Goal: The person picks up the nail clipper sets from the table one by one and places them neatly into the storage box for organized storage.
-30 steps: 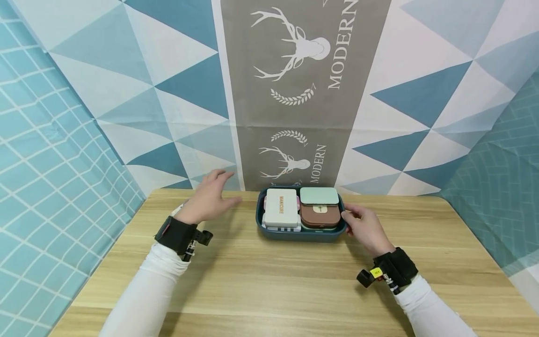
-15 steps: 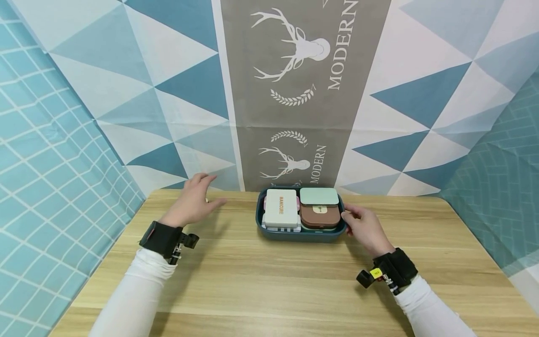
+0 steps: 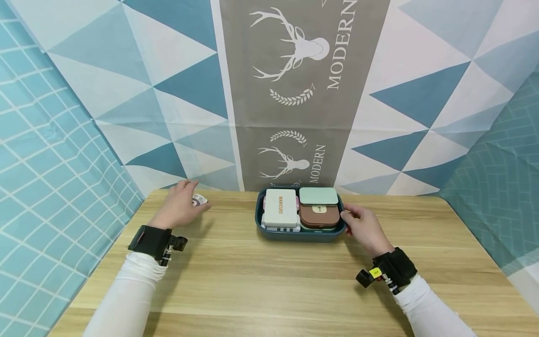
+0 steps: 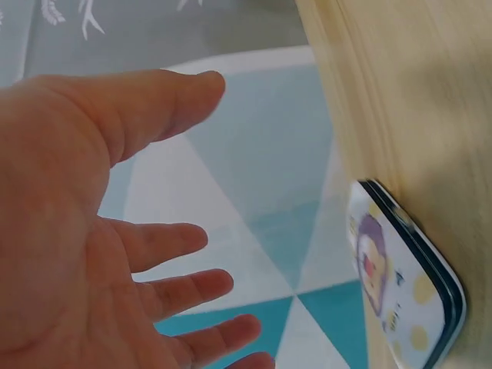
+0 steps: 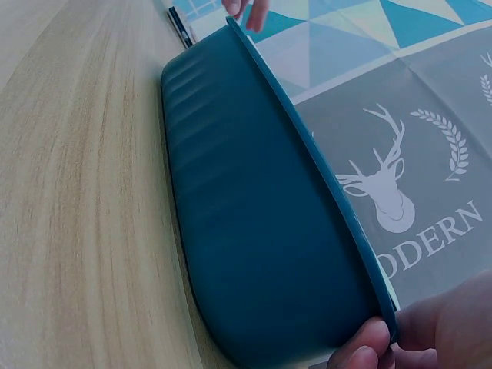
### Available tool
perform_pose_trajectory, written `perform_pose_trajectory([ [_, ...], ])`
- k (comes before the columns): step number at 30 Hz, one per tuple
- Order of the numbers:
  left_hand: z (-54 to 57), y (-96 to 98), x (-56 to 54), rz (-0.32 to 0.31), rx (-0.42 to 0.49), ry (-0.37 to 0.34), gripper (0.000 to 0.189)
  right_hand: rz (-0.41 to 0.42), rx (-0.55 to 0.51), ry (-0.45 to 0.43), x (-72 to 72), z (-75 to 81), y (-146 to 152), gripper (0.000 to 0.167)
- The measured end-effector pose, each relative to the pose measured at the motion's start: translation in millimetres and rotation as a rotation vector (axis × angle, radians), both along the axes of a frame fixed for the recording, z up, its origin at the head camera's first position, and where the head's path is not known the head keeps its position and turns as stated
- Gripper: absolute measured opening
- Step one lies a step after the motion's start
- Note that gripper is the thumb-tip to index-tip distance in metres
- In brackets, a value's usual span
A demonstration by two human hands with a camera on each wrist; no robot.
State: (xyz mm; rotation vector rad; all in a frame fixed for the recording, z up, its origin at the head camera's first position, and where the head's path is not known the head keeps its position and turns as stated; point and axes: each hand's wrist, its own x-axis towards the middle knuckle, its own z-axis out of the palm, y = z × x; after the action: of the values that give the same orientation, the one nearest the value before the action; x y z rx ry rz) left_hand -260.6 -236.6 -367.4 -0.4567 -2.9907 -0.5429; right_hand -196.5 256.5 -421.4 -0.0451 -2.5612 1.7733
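Observation:
Over the far left of the table, my left hand [image 3: 176, 206] is spread with thumb and fingers apart, holding nothing. Beside it lies a small flat case [image 4: 400, 284] with a cartoon figure and yellow dots on white; the hand partly hides this case [image 3: 200, 200] in the head view. My right hand [image 3: 365, 228] pinches the right end of a dark blue plastic basket [image 3: 299, 237] at its rim. Inside the basket are a white box marked MANICURE [image 3: 281, 209], a mint green case [image 3: 318, 196] and a brown case [image 3: 319, 218], with more items partly hidden beneath them.
The wooden table [image 3: 252, 290] meets a patterned wall covering [image 3: 294, 107] right behind the basket. Blue tiled-pattern sheets stand at the left and right sides. Each wrist carries a black strap with a small camera.
My left hand has moved left and slightly down, away from the basket, and the patterned case now shows beside it. The right hand and the basket have stayed in place.

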Motion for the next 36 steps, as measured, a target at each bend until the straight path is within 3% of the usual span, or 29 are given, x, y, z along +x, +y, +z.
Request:
perform_pose_trajectory([
  [10, -10.2, -19.6, -4.6, 0.032, 0.002, -0.051, 0.087, 0.007, -0.01, 0.007, -3.3, -2.5, 1, 0.044],
  [23, -20.0, -28.5, -12.2, 0.056, -0.041, -0.06, 0.086, 0.011, -0.026, 0.01, -4.8, -0.4, 0, 0.044],
  [36, -33.5, -32.4, -15.6, 0.084, -0.058, -0.097, 0.084, -0.016, 0.03, -0.009, -4.0, -3.7, 2, 0.044],
])
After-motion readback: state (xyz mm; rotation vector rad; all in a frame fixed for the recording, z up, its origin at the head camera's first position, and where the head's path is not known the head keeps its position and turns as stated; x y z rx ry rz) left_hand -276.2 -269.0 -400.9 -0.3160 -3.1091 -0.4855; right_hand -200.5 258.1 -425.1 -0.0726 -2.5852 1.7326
